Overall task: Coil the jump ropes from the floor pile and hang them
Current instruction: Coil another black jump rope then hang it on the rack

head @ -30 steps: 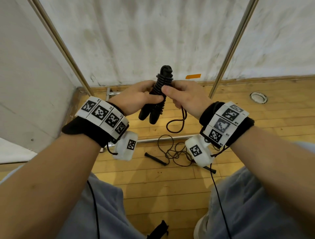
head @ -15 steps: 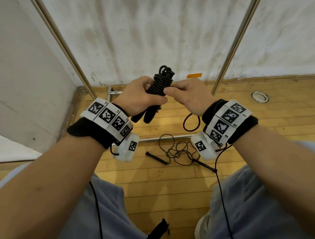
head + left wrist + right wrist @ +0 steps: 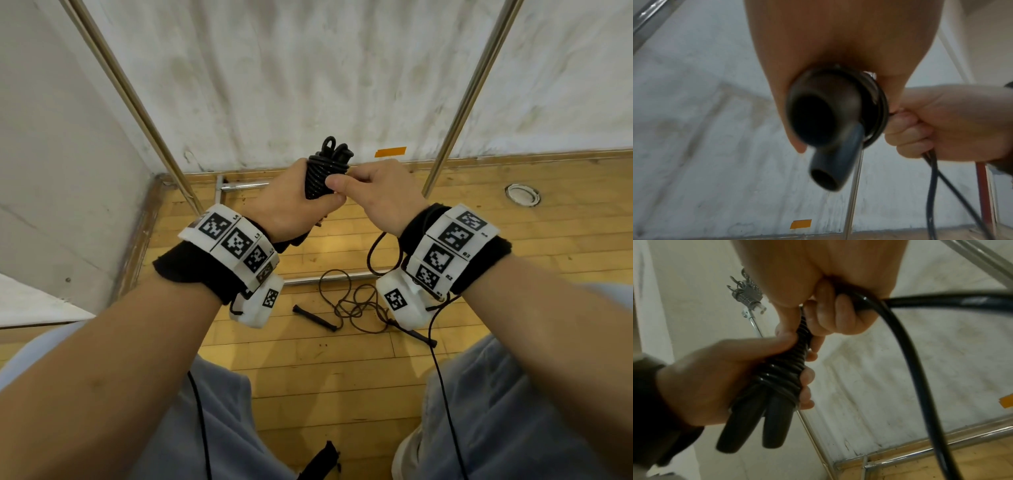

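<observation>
My left hand [image 3: 286,205] grips a black jump rope bundle [image 3: 323,171]: two thick handles side by side with the rope wound tightly round them. In the right wrist view the coils [image 3: 781,369] sit above the two handle ends. My right hand [image 3: 373,190] pinches the loose rope against the bundle's right side. From it a slack loop [image 3: 371,253] hangs down. On the floor lies a second thin, dark rope [image 3: 356,305], tangled, with two slim black handles [image 3: 313,317].
Two slanted metal rack poles [image 3: 137,102] [image 3: 472,92] rise before the white wall, and the rack's base bar [image 3: 335,277] crosses the wooden floor. Metal hooks [image 3: 747,292] hang high on the left pole. A round floor fitting [image 3: 522,194] lies at the right.
Both hands have risen with the bundle and moved closer to the wall. The hanging loop under my right hand has moved right and lower. The handle ends are now hidden behind my left hand.
</observation>
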Action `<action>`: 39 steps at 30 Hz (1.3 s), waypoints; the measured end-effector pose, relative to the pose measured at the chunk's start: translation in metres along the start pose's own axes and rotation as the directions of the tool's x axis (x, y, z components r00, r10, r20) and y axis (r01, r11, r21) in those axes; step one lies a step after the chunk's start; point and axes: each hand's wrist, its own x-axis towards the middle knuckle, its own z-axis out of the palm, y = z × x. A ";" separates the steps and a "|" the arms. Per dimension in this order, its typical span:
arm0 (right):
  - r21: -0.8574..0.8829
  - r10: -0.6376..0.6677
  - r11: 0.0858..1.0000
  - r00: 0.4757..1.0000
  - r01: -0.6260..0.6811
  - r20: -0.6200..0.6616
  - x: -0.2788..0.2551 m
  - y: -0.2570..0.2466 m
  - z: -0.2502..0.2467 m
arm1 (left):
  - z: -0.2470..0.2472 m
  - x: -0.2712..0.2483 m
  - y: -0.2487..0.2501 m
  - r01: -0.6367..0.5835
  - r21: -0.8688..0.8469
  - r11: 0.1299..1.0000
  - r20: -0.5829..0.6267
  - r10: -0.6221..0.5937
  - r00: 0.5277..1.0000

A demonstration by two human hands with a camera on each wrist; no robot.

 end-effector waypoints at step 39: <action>0.401 0.020 0.916 0.999 -0.029 0.025 0.006 -0.006 -0.018 | -0.013 -0.004 0.001 0.169 -0.567 0.806 0.144 -0.105 0.984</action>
